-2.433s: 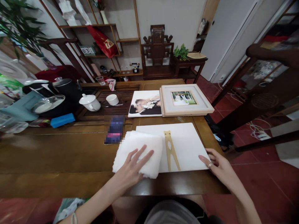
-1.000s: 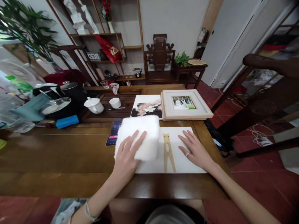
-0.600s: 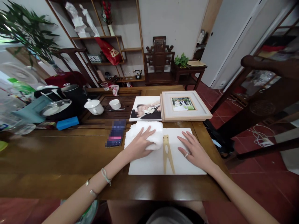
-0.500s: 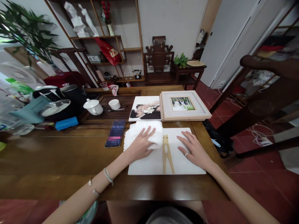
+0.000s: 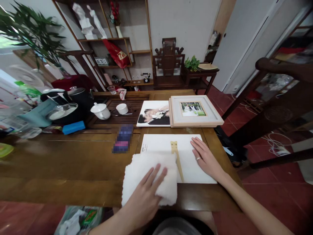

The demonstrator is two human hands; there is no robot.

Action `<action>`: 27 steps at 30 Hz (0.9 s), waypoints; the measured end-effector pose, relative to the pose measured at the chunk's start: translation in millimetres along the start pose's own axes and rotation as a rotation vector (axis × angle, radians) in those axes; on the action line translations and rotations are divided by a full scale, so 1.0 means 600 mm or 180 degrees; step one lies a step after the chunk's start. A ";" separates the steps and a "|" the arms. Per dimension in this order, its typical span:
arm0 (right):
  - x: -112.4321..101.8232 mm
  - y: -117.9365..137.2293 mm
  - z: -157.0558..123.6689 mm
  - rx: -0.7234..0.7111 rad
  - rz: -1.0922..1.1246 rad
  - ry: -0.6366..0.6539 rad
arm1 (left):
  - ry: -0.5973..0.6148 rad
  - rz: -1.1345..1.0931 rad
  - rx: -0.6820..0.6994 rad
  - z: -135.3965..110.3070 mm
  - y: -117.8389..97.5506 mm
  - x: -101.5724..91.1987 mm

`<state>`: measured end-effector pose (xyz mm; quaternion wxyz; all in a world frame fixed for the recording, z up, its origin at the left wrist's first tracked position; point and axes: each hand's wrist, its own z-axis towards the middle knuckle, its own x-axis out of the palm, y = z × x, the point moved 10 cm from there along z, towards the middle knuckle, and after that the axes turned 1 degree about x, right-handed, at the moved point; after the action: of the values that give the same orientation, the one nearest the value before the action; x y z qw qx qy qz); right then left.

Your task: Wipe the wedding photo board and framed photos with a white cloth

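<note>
The white cloth (image 5: 133, 178) covers the near-left corner of the white board (image 5: 192, 163) under my left grip (image 5: 148, 194), spread probably to press evenly, while my flat, empty right grip (image 5: 206, 159) likely braces it against the tabletop (image 5: 61, 163).

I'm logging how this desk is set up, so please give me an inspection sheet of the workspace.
Surface: brown wooden table, with a shiny patch near its front edge.
Job's things: white board lying flat; tan strut on it, partly hidden by a white cloth covering the board's near left corner.
Clutter: phone, photo panel, picture frame, lidded cup, small cup, blue block.
Hands: left hand on the cloth, fingers spread; right hand flat on the board's right side.
Cables: white cables loosely tangled on the floor, right of the table.
Surroundings: dark wooden chair, shelves, leafy plant.
</note>
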<state>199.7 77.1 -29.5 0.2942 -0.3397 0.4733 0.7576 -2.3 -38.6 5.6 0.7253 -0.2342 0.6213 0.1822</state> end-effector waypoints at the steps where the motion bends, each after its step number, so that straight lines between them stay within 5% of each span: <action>1: 0.000 -0.001 0.000 0.0010 0.0009 -0.0011 | 0.0039 -0.0055 -0.0071 -0.001 0.004 0.000; 6: -0.005 0.001 0.002 -0.0008 0.0089 0.0009 | 0.0021 -0.0016 -0.0645 0.069 0.111 -0.010; 11: -0.012 -0.001 0.003 -0.0014 0.0255 0.0042 | 0.0095 0.0244 -0.0579 0.162 0.186 -0.010; 15: -0.012 -0.005 0.002 0.0014 0.0299 0.0013 | -0.0020 0.0161 -0.0379 0.139 0.160 -0.008; 23: -0.011 -0.005 0.003 0.0067 0.0336 -0.0023 | 0.0140 -0.0289 0.0104 -0.002 0.020 -0.005; 27: -0.014 -0.002 0.002 0.0007 0.0340 -0.0048 | 0.0073 -0.0417 -0.0061 0.007 0.052 -0.013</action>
<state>205.1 77.6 -23.1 0.2573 -0.3079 0.4894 0.7743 -17.6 -10.5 10.5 0.7262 -0.2833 0.6111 0.1376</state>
